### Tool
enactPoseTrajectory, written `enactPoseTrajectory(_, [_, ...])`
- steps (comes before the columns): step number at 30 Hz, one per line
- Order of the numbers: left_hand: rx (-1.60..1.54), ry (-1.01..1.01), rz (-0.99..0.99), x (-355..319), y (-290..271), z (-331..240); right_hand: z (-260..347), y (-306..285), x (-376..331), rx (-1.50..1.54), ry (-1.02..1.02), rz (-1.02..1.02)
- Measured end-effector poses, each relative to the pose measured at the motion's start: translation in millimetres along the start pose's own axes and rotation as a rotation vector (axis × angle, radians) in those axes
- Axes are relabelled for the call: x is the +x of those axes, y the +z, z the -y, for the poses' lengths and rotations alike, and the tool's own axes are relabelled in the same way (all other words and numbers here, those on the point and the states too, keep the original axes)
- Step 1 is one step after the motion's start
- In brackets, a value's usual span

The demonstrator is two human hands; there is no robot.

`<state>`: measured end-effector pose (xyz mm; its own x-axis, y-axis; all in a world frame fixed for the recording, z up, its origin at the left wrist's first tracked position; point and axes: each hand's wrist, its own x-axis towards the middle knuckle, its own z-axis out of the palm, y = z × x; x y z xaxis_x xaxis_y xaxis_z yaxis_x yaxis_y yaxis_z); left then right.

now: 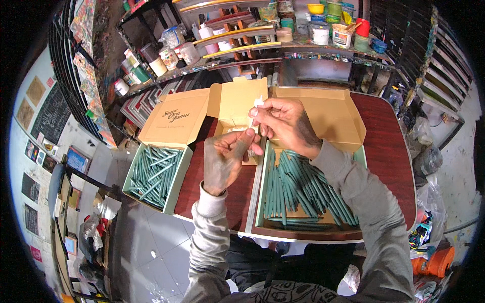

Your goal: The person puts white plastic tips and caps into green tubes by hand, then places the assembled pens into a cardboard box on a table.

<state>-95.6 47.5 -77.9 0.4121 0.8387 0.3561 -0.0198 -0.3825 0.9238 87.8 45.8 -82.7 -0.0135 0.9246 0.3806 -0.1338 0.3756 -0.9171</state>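
Over the table, both my hands meet in front of a small open cardboard box [228, 124] with white bits inside. My right hand [292, 123] pinches a thin white piece [258, 102], whose top sticks up past the fingers. Just below it, my left hand [222, 159] is closed, thumb against fingertips near the piece's lower end; what it grips is mostly hidden. Under my right forearm lies an open box [260, 214] of slim teal pen-like sticks [293, 184]. To the left, another open box [179, 189] holds a pile of similar teal sticks [154, 169].
The dark red tabletop [386, 151] carries the boxes, their lids folded back. Behind it, a shelf [298, 48] holds paint tubs and bottles. Slatted racks [447, 76] stand at the right. An orange container [440, 262] and plastic bags [429, 202] sit low at the right.
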Motion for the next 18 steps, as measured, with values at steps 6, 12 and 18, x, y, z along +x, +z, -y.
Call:
enactPoseTrajectory(6, [-0.073,-0.124,0.082,-29,7,-42,51,-8,-27,0.117,-0.007,-0.071])
enactPoseTrajectory(12, [-0.065,-0.050,0.124,-54,8,-59,108,-86,-33,0.185,-0.187,-0.238])
enactPoseTrajectory(18, [-0.075,0.036,0.183,-29,46,-82,114,-30,-76,0.038,-0.182,-0.063])
